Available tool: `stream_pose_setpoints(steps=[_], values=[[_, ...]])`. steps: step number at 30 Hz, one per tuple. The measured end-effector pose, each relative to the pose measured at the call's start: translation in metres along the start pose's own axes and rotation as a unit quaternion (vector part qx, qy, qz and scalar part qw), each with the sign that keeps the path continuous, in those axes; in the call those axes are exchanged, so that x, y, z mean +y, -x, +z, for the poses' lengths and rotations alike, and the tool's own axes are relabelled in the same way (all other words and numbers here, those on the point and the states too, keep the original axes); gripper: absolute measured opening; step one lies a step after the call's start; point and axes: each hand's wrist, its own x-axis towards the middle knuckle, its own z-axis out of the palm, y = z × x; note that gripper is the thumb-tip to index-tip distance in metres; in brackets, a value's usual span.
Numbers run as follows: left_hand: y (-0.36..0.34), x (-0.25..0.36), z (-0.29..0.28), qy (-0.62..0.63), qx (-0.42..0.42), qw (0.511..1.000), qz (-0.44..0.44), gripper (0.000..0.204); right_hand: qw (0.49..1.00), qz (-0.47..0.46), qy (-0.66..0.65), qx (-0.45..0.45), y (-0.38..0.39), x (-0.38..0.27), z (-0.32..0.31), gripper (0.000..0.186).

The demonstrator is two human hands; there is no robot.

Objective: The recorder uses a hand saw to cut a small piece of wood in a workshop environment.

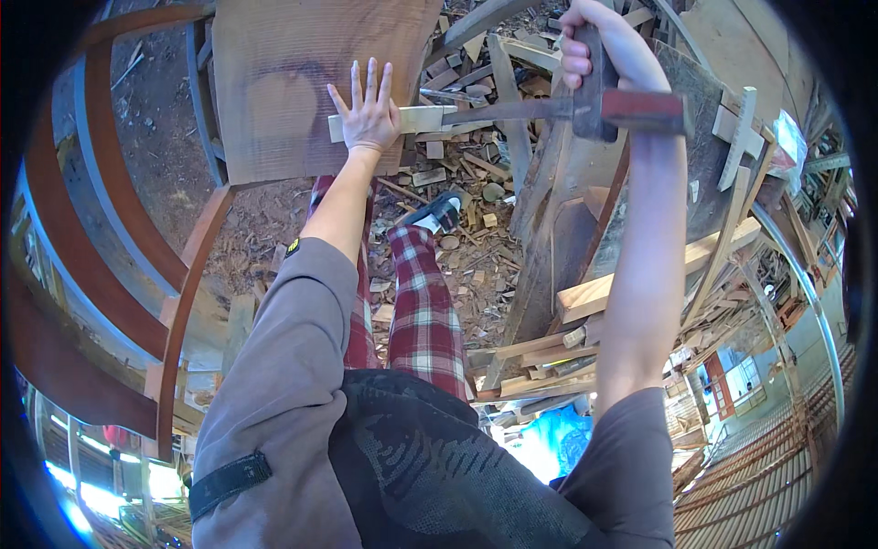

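My left hand lies flat with its fingers spread, the palm over a short pale wood strip. That strip rests on a wide brown wooden board and sticks out past its right edge. My right hand is wrapped around the dark upright part of a tool. This tool carries a red-and-dark block, and a long narrow metal-looking bar runs left from it to the strip's free end. Whether the bar touches the strip, I cannot tell. The tool's exact kind is unclear.
Curved reddish-brown wooden pieces stand at the left. Offcuts and chips litter the ground around my sandalled foot. Planks lean on the right, with a pale beam among them. A blue plastic sheet lies behind my right side.
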Motion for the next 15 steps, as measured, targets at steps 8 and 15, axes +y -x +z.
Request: stream_pose_setpoints(steps=[8, 15], values=[[-0.004, -0.002, -0.002, -0.032, -0.006, 0.998, -0.057, 0.068, 0.992, -0.101, -0.059, 0.041, 0.091, 0.065, 0.048, 0.018], [-0.003, 0.004, -0.004, -0.053, -0.030, 0.997, -0.043, 0.068, 0.989, -0.108, -0.084, 0.061, 0.146, 0.176, 0.013, 0.005]])
